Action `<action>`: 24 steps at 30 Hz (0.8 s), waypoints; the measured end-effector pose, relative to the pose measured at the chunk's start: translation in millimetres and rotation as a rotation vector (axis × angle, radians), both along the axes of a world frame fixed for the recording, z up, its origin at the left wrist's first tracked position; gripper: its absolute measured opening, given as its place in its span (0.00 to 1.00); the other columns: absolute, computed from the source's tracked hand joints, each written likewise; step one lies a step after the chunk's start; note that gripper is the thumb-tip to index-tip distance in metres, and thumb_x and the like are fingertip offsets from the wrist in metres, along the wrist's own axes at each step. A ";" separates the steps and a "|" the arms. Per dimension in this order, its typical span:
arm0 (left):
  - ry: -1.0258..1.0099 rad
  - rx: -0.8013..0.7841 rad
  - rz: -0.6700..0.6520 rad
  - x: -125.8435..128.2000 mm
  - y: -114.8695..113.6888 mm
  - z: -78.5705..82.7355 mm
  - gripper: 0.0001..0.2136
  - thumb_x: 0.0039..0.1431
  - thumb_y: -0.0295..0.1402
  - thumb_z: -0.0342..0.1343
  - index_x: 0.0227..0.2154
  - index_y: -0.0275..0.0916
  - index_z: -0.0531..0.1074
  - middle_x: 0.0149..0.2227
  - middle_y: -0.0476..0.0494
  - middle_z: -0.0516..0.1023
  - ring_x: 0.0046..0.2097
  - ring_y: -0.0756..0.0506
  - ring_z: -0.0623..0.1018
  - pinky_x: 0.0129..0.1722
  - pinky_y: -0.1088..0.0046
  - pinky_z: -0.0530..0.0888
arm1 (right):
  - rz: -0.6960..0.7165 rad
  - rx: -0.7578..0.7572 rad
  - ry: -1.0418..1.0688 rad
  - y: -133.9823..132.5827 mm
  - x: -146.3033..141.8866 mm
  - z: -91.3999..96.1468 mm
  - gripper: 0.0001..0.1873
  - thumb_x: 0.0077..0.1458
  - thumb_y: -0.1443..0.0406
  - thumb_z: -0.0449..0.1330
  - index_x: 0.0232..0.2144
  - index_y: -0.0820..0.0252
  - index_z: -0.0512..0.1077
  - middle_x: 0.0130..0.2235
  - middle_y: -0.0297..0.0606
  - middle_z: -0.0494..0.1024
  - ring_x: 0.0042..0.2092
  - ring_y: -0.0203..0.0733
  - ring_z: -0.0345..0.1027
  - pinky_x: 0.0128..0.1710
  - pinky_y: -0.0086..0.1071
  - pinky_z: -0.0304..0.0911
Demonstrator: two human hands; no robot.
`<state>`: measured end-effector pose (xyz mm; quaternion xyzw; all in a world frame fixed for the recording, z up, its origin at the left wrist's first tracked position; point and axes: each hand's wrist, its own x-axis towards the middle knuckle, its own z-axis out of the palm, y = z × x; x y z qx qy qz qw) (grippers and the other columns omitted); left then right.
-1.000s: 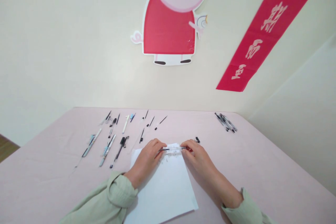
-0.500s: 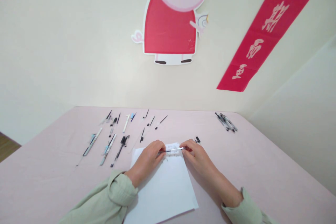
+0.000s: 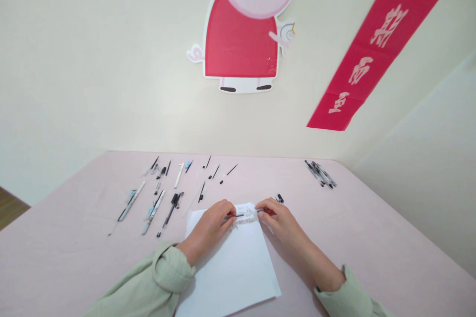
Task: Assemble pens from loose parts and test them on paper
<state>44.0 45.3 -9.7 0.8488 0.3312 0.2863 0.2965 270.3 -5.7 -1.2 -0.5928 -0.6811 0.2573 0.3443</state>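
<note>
Over the top of a white sheet of paper (image 3: 231, 262) with some scribbles, both hands are raised close together. Between thumb and fingers, my left hand (image 3: 213, 222) pinches a thin dark pen refill (image 3: 239, 215) whose end points right. My right hand (image 3: 278, 219) is closed on a pen barrel (image 3: 260, 210), mostly hidden by the fingers. A gap shows between the refill's end and the right fingertips. Just behind the right hand lies a small black pen cap (image 3: 280, 198).
Taken-apart pens, refills and caps are spread over the left and back of the pink table, among them a white pen (image 3: 153, 212) and a black pen (image 3: 170, 214). A bundle of clear pens (image 3: 320, 174) lies at the back right. The wall stands behind.
The refill and the barrel, in line and joined half a second ago, now show a gap between them. Both hands have hardly moved.
</note>
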 end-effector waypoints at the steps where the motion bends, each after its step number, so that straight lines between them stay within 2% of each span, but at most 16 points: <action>1: -0.002 -0.001 -0.001 0.0 -0.1 0.3 0.04 0.57 0.26 0.48 0.31 0.41 0.67 0.33 0.47 0.72 0.37 0.45 0.73 0.38 0.69 0.70 | -0.002 -0.002 -0.003 -0.3 -0.3 0.9 0.10 0.52 0.71 0.54 0.34 0.58 0.74 0.36 0.36 0.75 0.39 0.40 0.67 0.40 0.32 0.60; 15: -0.015 -0.010 0.017 -0.5 0.8 -1.4 0.04 0.57 0.26 0.49 0.31 0.41 0.67 0.33 0.47 0.73 0.37 0.45 0.73 0.38 0.69 0.70 | -0.002 -0.086 0.227 1.7 -0.2 -0.8 0.09 0.49 0.67 0.55 0.33 0.60 0.73 0.34 0.37 0.76 0.37 0.41 0.67 0.38 0.32 0.61; 24: -0.018 -0.025 -0.006 -0.4 0.0 0.6 0.04 0.57 0.26 0.49 0.31 0.41 0.67 0.34 0.47 0.73 0.37 0.45 0.73 0.39 0.69 0.70 | -0.047 -0.102 0.251 2.4 -1.9 -1.8 0.10 0.48 0.68 0.55 0.32 0.60 0.74 0.31 0.35 0.75 0.34 0.40 0.67 0.35 0.31 0.60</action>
